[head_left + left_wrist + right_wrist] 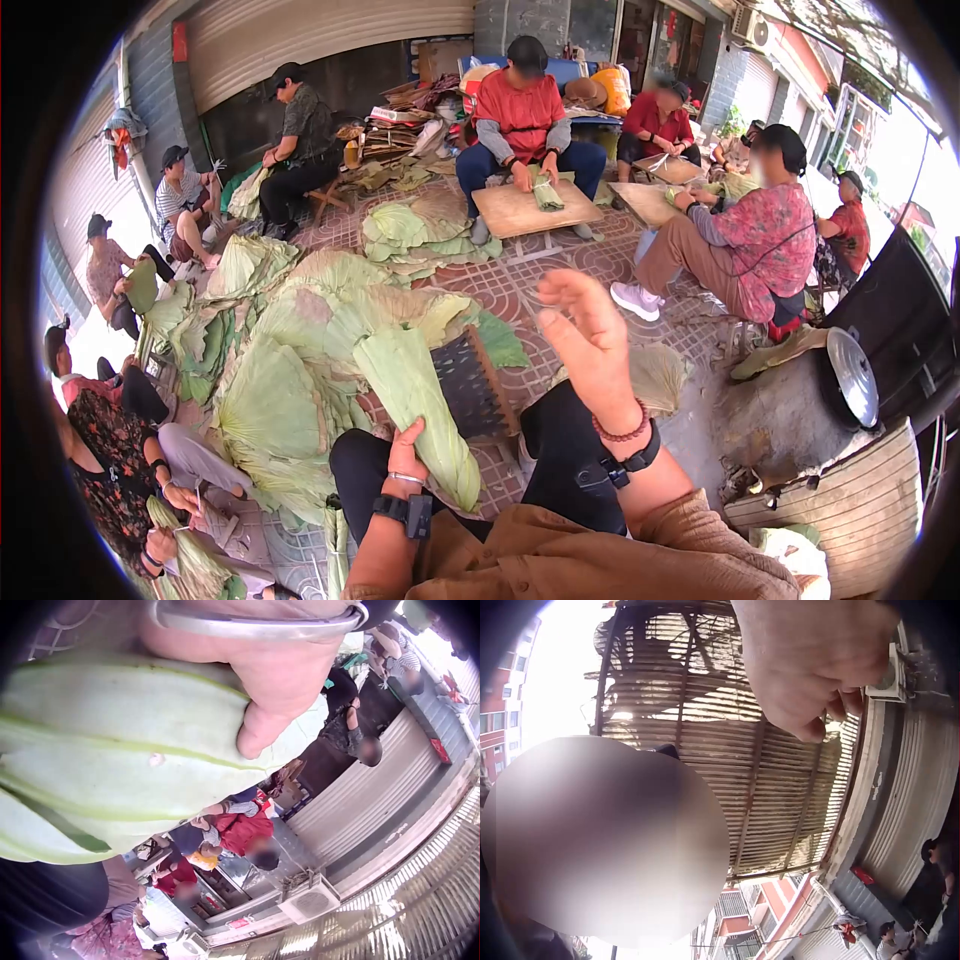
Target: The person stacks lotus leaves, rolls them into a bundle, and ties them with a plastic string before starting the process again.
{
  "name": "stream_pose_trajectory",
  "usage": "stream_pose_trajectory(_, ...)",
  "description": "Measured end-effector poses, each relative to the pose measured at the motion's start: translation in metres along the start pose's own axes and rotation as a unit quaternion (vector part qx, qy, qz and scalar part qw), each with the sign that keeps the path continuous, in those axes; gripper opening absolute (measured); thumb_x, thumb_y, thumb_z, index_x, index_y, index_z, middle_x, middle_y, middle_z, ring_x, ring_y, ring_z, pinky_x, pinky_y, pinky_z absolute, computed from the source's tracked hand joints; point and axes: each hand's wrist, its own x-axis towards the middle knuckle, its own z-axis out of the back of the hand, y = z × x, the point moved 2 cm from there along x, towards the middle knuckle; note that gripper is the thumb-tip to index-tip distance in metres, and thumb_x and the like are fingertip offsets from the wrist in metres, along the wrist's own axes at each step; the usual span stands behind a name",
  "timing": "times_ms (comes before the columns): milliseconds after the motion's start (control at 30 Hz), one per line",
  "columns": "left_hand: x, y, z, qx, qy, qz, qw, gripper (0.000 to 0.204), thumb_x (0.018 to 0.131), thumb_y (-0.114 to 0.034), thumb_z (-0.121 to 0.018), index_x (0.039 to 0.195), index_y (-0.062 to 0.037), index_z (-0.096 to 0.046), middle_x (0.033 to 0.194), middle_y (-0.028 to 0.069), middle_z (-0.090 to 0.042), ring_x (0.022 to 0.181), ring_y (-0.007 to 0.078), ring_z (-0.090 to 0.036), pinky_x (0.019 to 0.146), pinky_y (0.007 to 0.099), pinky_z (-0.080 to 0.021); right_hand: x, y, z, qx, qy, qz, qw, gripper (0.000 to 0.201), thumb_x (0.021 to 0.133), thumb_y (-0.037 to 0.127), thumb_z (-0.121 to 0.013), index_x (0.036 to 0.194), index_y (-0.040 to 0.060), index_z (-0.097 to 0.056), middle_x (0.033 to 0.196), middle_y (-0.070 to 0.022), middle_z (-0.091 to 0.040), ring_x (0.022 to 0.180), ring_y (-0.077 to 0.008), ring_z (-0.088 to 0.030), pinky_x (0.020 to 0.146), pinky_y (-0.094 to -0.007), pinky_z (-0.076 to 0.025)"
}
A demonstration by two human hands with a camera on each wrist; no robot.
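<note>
A long, folded pale green leaf (415,400) slants over the person's lap, and the left hand (408,452) grips its left edge. In the left wrist view the thumb of the left hand (262,682) lies on the smooth, ribbed leaf (135,750); the other fingers are hidden behind it. Raised above the right knee, the right hand (590,345) touches nothing, its fingers loosely bent. The right wrist view shows the same right hand (817,667) against the slatted roof. Just beyond the folded leaf stands a dark, patterned panel (470,385).
A large heap of leaves (290,370) spreads to the left. A wooden board (505,212) lies across a seated person's lap ahead. At the right are a metal lid (852,378) and a grey drum-like block (790,430). Several people sit around on low seats.
</note>
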Motion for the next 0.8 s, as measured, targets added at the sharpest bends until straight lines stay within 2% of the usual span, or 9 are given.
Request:
stream_pose_trajectory(133, -0.001, 0.001, -0.003, 0.036, -0.004, -0.039, 0.999, 0.043, 0.080, -0.012, -0.060, 0.121, -0.0063, -0.047, 0.111, 0.0110, -0.057, 0.099, 0.0301, -0.056, 0.088, 0.0464, -0.044, -0.074, -0.143, -0.050, 0.033, 0.103, -0.274, 0.956, 0.044, 0.083, 0.024, -0.062, 0.114, -0.0032, -0.048, 0.101, -0.0124, -0.058, 0.091, -0.0151, -0.055, 0.080, -0.0269, -0.045)
stream_pose_trajectory(167, -0.002, 0.000, -0.006, 0.035, 0.012, -0.033, 0.999, 0.044, 0.080, -0.012, -0.061, 0.121, -0.0071, -0.047, 0.111, 0.0101, -0.057, 0.100, 0.0290, -0.056, 0.088, 0.0448, -0.044, -0.093, -0.166, -0.060, 0.042, 0.129, -0.340, 0.931, 0.044, 0.085, 0.019, -0.062, 0.119, -0.0043, -0.045, 0.103, -0.0082, -0.057, 0.091, -0.0120, -0.054, 0.083, -0.0242, -0.044)
stream_pose_trajectory(233, -0.001, 0.002, -0.004, 0.035, 0.014, -0.028, 0.999, 0.045, 0.079, -0.010, -0.062, 0.121, -0.0068, -0.046, 0.111, 0.0092, -0.057, 0.100, 0.0276, -0.056, 0.088, 0.0425, -0.045, -0.118, -0.184, -0.074, 0.110, 0.203, -0.443, 0.866, 0.057, 0.083, 0.036, -0.062, 0.121, -0.0037, -0.045, 0.110, -0.0106, -0.054, 0.096, -0.0160, -0.052, 0.085, -0.0289, -0.042)
stream_pose_trajectory(267, 0.000, 0.004, -0.002, 0.031, 0.017, -0.021, 0.999, 0.046, 0.078, -0.008, -0.063, 0.121, -0.0066, -0.046, 0.111, 0.0084, -0.056, 0.100, 0.0261, -0.055, 0.088, 0.0403, -0.045, -0.130, -0.191, -0.075, 0.161, 0.244, -0.527, 0.798, 0.059, 0.082, 0.038, -0.063, 0.122, -0.0017, -0.045, 0.112, -0.0095, -0.053, 0.097, -0.0165, -0.050, 0.085, -0.0290, -0.041)
stream_pose_trajectory(367, 0.005, 0.009, -0.004, 0.088, 0.009, -0.026, 0.996, 0.044, 0.081, -0.010, -0.061, 0.122, -0.0069, -0.046, 0.113, 0.0094, -0.055, 0.102, 0.0269, -0.055, 0.089, 0.0415, -0.045, -0.144, -0.199, -0.079, 0.263, 0.232, -0.545, 0.761, 0.056, 0.081, 0.035, -0.064, 0.122, 0.0005, -0.045, 0.111, -0.0073, -0.054, 0.098, -0.0154, -0.051, 0.086, -0.0295, -0.041)
stream_pose_trajectory(600, 0.032, 0.026, -0.001, 0.133, -0.022, -0.021, 0.991, 0.048, 0.081, -0.014, -0.064, 0.122, -0.0024, -0.043, 0.115, 0.0112, -0.053, 0.102, 0.0248, -0.053, 0.086, 0.0390, -0.045, -0.144, -0.213, -0.082, 0.209, 0.161, -0.479, 0.837, 0.048, 0.076, 0.014, -0.067, 0.118, 0.0010, -0.048, 0.106, -0.0059, -0.057, 0.092, -0.0136, -0.054, 0.080, -0.0279, -0.045)
stream_pose_trajectory(667, 0.018, 0.027, -0.022, 0.206, -0.149, -0.012, 0.967, 0.077, 0.081, -0.023, -0.066, 0.135, -0.0025, -0.014, 0.126, 0.0154, -0.043, 0.109, 0.0266, -0.047, 0.088, 0.0396, -0.042, -0.143, -0.208, -0.081, 0.089, 0.139, -0.423, 0.891, 0.044, 0.075, 0.016, -0.063, 0.115, 0.0019, -0.050, 0.097, -0.0079, -0.060, 0.086, -0.0149, -0.056, 0.078, -0.0284, -0.045)
stream_pose_trajectory(733, 0.012, 0.030, -0.029, 0.239, -0.135, 0.024, 0.961, 0.072, 0.084, -0.022, -0.063, 0.135, -0.0062, -0.015, 0.125, 0.0126, -0.043, 0.110, 0.0237, -0.047, 0.089, 0.0391, -0.042, -0.151, -0.217, -0.081, 0.003, 0.155, -0.413, 0.897, 0.047, 0.073, 0.021, -0.062, 0.115, 0.0029, -0.050, 0.099, -0.0128, -0.059, 0.090, -0.0220, -0.057, 0.080, -0.0307, -0.045)
stream_pose_trajectory(800, 0.021, 0.044, -0.017, 0.206, -0.087, 0.003, 0.975, 0.068, 0.083, -0.020, -0.063, 0.133, -0.0058, -0.019, 0.121, 0.0118, -0.046, 0.108, 0.0233, -0.048, 0.088, 0.0388, -0.043, -0.155, -0.217, -0.083, -0.177, 0.176, -0.248, 0.936, 0.051, 0.070, 0.027, -0.061, 0.115, 0.0035, -0.051, 0.101, -0.0161, -0.057, 0.092, -0.0303, -0.056, 0.083, -0.0344, -0.044)
